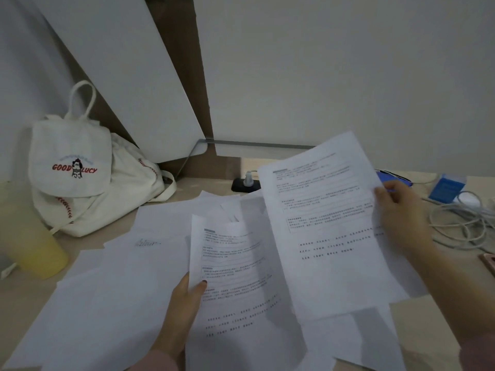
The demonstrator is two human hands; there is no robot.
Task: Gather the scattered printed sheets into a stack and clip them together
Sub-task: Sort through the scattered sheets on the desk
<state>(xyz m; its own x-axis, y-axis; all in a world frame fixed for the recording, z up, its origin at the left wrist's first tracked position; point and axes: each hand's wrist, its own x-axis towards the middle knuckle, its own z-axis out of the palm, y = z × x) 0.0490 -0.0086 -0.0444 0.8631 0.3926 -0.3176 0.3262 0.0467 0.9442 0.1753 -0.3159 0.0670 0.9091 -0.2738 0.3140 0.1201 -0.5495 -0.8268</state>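
My left hand [184, 303] pinches the left edge of a printed sheet [235, 285], thumb on top. My right hand [401, 210] grips the right edge of a second printed sheet [324, 223], lifted and tilted above the desk. Several more white sheets [128, 285] lie spread and overlapping on the beige desk [29, 298] beneath and to the left of both hands. No clip is visible.
A white canvas backpack [80, 178] stands at the back left, a yellow cup [32, 236] in front of it. A black socket with a plug [246, 183] sits at the back. A blue box [446, 188], tangled white cables [463, 223] and a pink phone edge [488, 262] lie at the right.
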